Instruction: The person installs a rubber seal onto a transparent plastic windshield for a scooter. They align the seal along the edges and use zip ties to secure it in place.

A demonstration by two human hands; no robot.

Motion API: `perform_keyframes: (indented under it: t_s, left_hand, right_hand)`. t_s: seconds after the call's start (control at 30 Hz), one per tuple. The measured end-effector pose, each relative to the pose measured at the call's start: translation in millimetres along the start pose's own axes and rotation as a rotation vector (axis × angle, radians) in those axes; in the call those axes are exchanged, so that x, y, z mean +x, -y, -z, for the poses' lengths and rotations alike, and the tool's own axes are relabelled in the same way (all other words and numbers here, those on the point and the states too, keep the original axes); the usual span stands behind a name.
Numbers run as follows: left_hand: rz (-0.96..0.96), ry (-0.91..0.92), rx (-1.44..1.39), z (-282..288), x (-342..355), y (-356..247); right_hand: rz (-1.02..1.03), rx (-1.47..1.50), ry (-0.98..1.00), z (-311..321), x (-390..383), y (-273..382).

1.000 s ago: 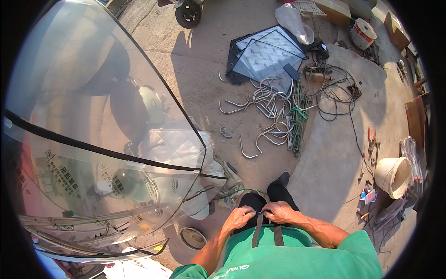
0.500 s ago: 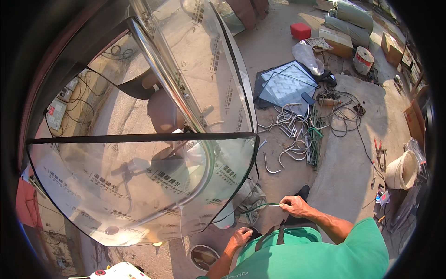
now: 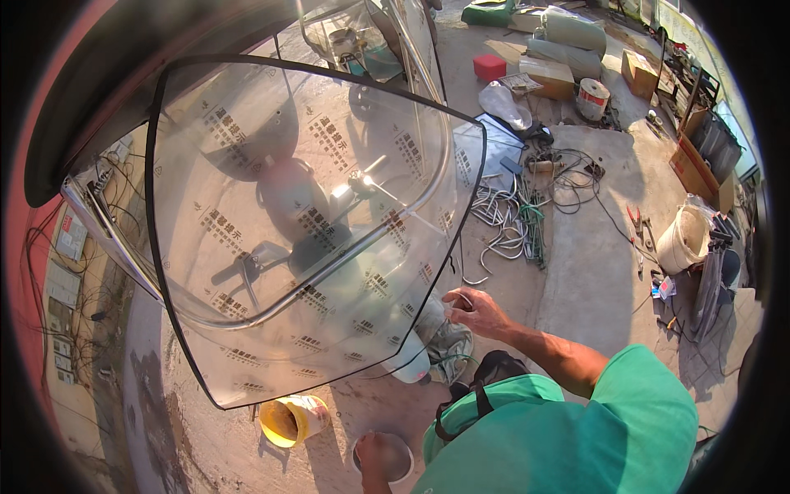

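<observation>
A large clear plastic windshield (image 3: 288, 272) with a black edge strip and printed film fills the left half. A bent silver tube (image 3: 329, 284) shows along and through it. My right hand (image 3: 477, 314) is by its lower right edge, fingers curled and thumb against the forefinger; any small thing pinched there cannot be made out. A thin green cord (image 3: 461, 357) lies below that hand, by a greyish cloth (image 3: 448, 342). My left hand (image 3: 374, 451) is low over a round container (image 3: 399, 461); its fingers are blurred.
Beside the windshield's bottom stands a yellow-rimmed bucket (image 3: 317, 412). Curved silver tubes (image 3: 504, 221) lie in a heap ahead, with black cable (image 3: 576, 198) past them. Pliers (image 3: 635, 221) and a whitish bucket (image 3: 683, 239) are at right. Cartons (image 3: 547, 78) and rolls stand farther off.
My right hand has moved left and up toward the windshield and no longer holds the green cord. My left hand has gone down over the round container. The view has shifted; the yellow-rimmed bucket now shows.
</observation>
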State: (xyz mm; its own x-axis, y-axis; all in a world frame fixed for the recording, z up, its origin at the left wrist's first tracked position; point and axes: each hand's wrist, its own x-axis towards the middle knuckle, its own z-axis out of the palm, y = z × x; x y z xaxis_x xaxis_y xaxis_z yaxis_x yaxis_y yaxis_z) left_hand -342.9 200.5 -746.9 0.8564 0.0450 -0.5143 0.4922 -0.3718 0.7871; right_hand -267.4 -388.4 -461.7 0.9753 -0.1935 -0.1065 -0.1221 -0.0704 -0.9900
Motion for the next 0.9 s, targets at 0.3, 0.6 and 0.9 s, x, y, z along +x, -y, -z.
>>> perform_keyframes:
  t_s: [0.3, 0.6, 0.9]
  left_hand:
    - [0.153, -0.189, -0.496, 9, -15, -164]
    - [-0.305, -0.02, -0.466, 35, 6, -285]
    - [-0.626, 0.172, -0.486, 52, 5, -361]
  right_hand:
    - [-0.045, 0.202, 0.004, -16, 26, 7]
    - [-0.09, 0.189, -0.138, -23, 43, 4]
    - [-0.106, 0.3, -0.076, -66, 55, -8]
